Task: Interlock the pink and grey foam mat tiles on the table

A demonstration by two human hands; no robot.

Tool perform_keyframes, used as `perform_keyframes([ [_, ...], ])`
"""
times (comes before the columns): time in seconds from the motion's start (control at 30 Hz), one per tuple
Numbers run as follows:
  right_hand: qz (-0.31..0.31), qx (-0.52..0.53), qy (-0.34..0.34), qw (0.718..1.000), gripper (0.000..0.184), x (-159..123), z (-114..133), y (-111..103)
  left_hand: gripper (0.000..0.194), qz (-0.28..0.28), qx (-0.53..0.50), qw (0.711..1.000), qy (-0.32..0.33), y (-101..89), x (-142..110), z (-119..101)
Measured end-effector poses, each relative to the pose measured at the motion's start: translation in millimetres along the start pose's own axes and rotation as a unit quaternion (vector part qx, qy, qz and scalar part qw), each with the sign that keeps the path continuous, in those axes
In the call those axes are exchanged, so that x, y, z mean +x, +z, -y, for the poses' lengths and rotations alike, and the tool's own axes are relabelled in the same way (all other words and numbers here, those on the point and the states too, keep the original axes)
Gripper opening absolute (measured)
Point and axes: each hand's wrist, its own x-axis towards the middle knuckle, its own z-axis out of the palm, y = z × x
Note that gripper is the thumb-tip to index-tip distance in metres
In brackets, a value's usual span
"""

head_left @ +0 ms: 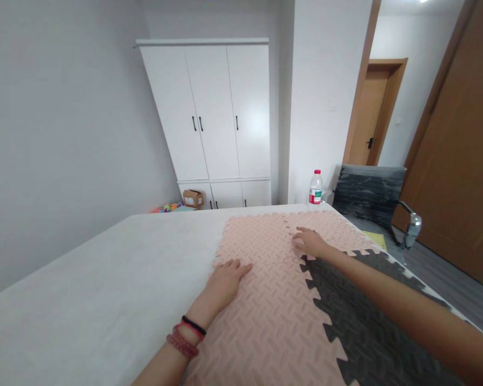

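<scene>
Interlocking pink foam mats (265, 321) lie on the white table, their toothed edges joined to a black foam mat (370, 305) on the right. My left hand (224, 279) rests flat at the left edge of the pink foam, fingers stretched out and holding nothing. Farther off, my right hand (309, 242) touches the pink foam beside the seam between the two far pink pieces, close to the black mat's far corner. Its fingers are apart. Small gaps show along that seam past the fingertips. My right forearm hides part of the black mat.
A clear bottle with a red cap (315, 187) stands at the table's far right corner. Beyond the white table (84, 300) are a dark chair (368, 190), a cardboard box (193, 198), colourful small items (171, 207) and a white wardrobe (213, 107).
</scene>
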Motion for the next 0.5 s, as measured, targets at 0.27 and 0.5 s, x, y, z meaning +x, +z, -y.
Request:
perform_keyframes([
  [0.27,0.000,0.016,0.047,0.999,0.044,41.0,-21.3,29.0,0.052,0.002,-0.010,1.000,-0.008,4.0,-0.5,2.3],
  [0.5,-0.005,0.039,0.020,0.999,0.045,52.5,-41.1,44.8,0.053,0.012,-0.002,1.000,-0.016,3.1,1.1,1.4],
])
